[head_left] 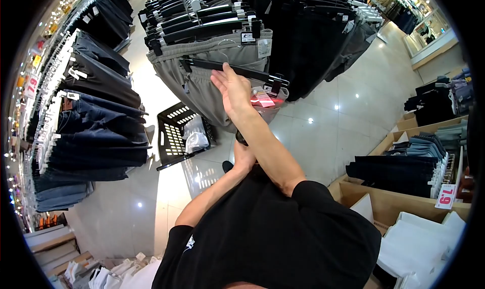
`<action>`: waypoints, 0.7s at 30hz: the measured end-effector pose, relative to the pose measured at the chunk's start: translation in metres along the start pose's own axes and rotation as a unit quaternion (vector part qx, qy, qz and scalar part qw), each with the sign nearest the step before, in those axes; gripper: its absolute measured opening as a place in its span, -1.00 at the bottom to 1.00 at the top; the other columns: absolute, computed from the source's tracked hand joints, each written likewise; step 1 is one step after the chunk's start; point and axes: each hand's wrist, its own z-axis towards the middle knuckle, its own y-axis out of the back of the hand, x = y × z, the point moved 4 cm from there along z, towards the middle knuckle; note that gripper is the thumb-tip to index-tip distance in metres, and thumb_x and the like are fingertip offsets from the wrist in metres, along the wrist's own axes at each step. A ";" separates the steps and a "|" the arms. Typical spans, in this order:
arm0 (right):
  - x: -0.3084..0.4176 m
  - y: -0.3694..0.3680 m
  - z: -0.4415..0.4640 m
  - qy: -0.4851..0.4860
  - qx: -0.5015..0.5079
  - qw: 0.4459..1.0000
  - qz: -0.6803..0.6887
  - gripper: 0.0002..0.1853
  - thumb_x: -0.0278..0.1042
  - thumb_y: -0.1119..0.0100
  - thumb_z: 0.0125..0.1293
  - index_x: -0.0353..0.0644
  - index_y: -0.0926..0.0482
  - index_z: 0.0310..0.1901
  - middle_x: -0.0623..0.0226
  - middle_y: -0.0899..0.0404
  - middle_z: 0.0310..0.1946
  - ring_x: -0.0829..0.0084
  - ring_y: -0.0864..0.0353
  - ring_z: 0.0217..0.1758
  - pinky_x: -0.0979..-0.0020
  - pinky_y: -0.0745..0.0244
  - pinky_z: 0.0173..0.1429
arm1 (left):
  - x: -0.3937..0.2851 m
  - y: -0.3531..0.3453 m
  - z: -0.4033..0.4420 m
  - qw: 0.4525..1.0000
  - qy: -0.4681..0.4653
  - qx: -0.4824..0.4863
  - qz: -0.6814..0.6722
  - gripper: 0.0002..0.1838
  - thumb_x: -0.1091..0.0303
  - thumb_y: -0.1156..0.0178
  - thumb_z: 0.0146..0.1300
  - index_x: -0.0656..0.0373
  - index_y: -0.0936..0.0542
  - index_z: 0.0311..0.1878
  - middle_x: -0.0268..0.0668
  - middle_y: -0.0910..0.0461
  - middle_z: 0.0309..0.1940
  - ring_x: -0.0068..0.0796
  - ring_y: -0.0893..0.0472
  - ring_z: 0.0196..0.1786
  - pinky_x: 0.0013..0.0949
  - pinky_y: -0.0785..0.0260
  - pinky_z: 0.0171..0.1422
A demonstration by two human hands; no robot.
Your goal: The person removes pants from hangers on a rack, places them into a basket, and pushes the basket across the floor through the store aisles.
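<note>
My right hand [233, 89] is at a black clip hanger [207, 63], its fingers bent at the bar. Clips at the hanger's ends hold grey trousers [265, 115], which hang in front of a rack. A pink tag [262, 98] at the right clip is lit by a red glow. Below, my left hand [245, 155] is closed around a black handheld barcode scanner [240, 137], mostly hidden behind my right forearm. Another grey pair with an elastic waistband [202, 45] hangs right behind the hanger.
A black basket [172, 132] with clear plastic in it stands on the tiled floor [323, 132]. Dark trousers [308, 46] hang on the rack ahead. Jeans [96, 132] line the left side. Wooden bins [348, 193] with folded clothes and a price sign [446, 196] are at right.
</note>
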 end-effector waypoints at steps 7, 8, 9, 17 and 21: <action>-0.005 0.002 0.002 -0.012 -0.006 1.000 0.002 -0.54 -0.35 -0.32 0.42 -0.66 -0.43 0.05 -0.18 -0.52 0.10 0.05 -0.64 0.19 0.18 -0.66 0.25 | 0.006 -0.002 -0.001 0.994 0.022 -0.014 -0.103 -0.69 0.44 -0.30 0.37 0.28 -0.55 0.13 -0.28 -0.68 -0.04 -0.46 -0.64 -0.03 -0.31 -0.52 -0.01; -0.006 0.002 0.003 -0.012 -0.004 1.000 0.003 -0.54 -0.35 -0.32 0.42 -0.66 -0.42 0.05 -0.18 -0.51 0.11 0.05 -0.64 0.19 0.18 -0.66 0.25 | 0.008 -0.001 -0.001 0.993 0.019 -0.018 -0.112 -0.69 0.44 -0.29 0.38 0.27 -0.54 0.13 -0.28 -0.68 -0.05 -0.46 -0.64 -0.04 -0.31 -0.53 -0.02; -0.005 0.002 0.002 -0.012 -0.004 1.000 0.002 -0.53 -0.35 -0.32 0.42 -0.67 -0.42 0.05 -0.19 -0.51 0.11 0.05 -0.63 0.20 0.18 -0.66 0.26 | 0.006 -0.001 -0.002 0.992 0.027 -0.023 -0.121 -0.70 0.44 -0.29 0.39 0.27 -0.54 0.13 -0.29 -0.68 -0.06 -0.46 -0.64 -0.04 -0.32 -0.53 -0.03; -0.002 0.001 0.002 -0.016 -0.003 1.000 -0.009 -0.52 -0.35 -0.32 0.42 -0.68 -0.41 0.06 -0.20 -0.50 0.11 0.05 -0.62 0.20 0.19 -0.66 0.26 | 0.000 0.002 -0.009 0.993 0.063 -0.029 -0.097 -0.72 0.40 -0.28 0.40 0.28 -0.55 0.10 -0.30 -0.68 -0.10 -0.49 -0.64 -0.10 -0.36 -0.51 -0.06; -0.001 -0.002 0.002 -0.017 0.004 1.000 -0.013 -0.51 -0.33 -0.31 0.44 -0.70 -0.39 0.06 -0.22 -0.48 0.13 0.05 -0.61 0.21 0.20 -0.65 0.27 | -0.006 -0.003 -0.015 0.994 0.049 -0.024 -0.090 -0.69 0.41 -0.28 0.40 0.28 -0.55 0.14 -0.27 -0.67 -0.05 -0.46 -0.64 -0.04 -0.33 -0.52 0.00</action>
